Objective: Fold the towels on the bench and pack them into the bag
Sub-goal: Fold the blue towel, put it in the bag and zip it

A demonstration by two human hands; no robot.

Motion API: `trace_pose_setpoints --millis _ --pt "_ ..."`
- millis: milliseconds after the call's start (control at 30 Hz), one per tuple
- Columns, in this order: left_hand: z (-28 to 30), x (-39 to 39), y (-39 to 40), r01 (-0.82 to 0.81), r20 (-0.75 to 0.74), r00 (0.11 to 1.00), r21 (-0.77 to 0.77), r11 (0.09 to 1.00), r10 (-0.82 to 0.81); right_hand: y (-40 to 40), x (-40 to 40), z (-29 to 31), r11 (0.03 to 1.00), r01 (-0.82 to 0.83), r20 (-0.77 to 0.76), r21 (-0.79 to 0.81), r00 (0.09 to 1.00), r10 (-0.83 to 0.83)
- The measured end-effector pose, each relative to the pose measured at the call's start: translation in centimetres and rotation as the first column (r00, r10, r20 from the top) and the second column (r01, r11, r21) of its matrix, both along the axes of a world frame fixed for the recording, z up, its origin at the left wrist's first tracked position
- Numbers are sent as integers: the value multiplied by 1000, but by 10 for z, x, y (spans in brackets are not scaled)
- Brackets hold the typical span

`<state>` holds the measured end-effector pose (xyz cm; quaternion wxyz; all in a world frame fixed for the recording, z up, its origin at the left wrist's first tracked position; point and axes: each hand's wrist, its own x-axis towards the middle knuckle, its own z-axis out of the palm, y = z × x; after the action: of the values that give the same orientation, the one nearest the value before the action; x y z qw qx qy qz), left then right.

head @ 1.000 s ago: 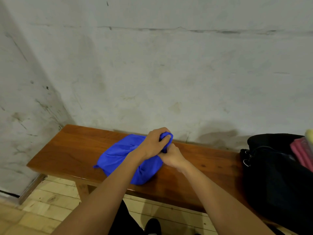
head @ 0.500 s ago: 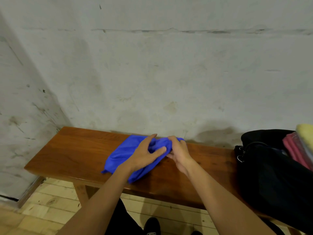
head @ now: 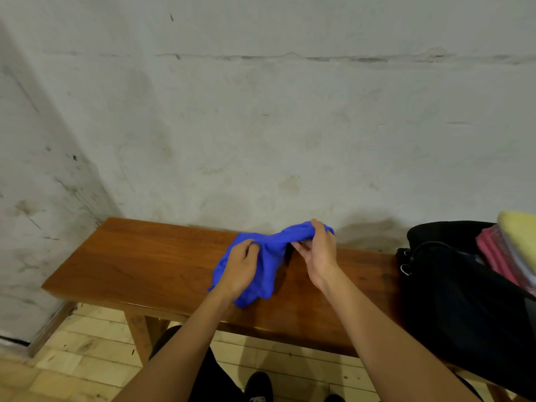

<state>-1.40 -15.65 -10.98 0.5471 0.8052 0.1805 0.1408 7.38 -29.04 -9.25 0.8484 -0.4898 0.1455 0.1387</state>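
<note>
The left end of the wooden bench (head: 139,265) is bare. Mid-bench, the left hand (head: 239,269) pinches one edge of the crumpled blue towel (head: 269,256), while the right hand (head: 317,253) curls its fingers (head: 319,229) around the raised far end, likely stretching it flat for folding. At far right the black bag (head: 464,300) gapes open, pink and yellow towels (head: 504,250) packed inside.

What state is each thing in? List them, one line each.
Blue towel: bunched, unfolded, partly lifted off the bench.
Left hand: grips the towel's left part.
Right hand: grips the towel's right end.
Bag: open, on the bench's right end.
Pink towel: folded, in the bag.
Yellow towel: folded, in the bag.
Bench: standing against the wall.
</note>
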Motion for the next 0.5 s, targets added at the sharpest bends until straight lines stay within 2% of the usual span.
trace_pose_setpoints --millis 67,133,233,300,367,433,500 --pt "22 3 1 -43 7 999 -92 995 43 -2 1 3 999 -42 42 17 998 41" --pt "44 6 1 0 -7 1000 -133 991 -1 -4 1 7 993 -111 96 29 990 108" --pt "67 12 3 60 -39 997 -174 983 -68 -6 -6 7 948 -295 135 -123 941 310" --pt "79 12 4 89 -78 991 -235 968 -110 -7 -15 4 846 -433 135 -310 861 490" --pt "87 14 5 124 -124 978 -300 946 -168 -9 -22 0 681 -515 126 -520 743 658" --pt "94 13 4 157 -155 961 -367 917 -227 -7 -27 -9 538 -517 95 -666 657 748" --pt "98 10 2 205 -179 933 -452 868 -313 -5 -30 -16 485 -455 109 -747 636 764"
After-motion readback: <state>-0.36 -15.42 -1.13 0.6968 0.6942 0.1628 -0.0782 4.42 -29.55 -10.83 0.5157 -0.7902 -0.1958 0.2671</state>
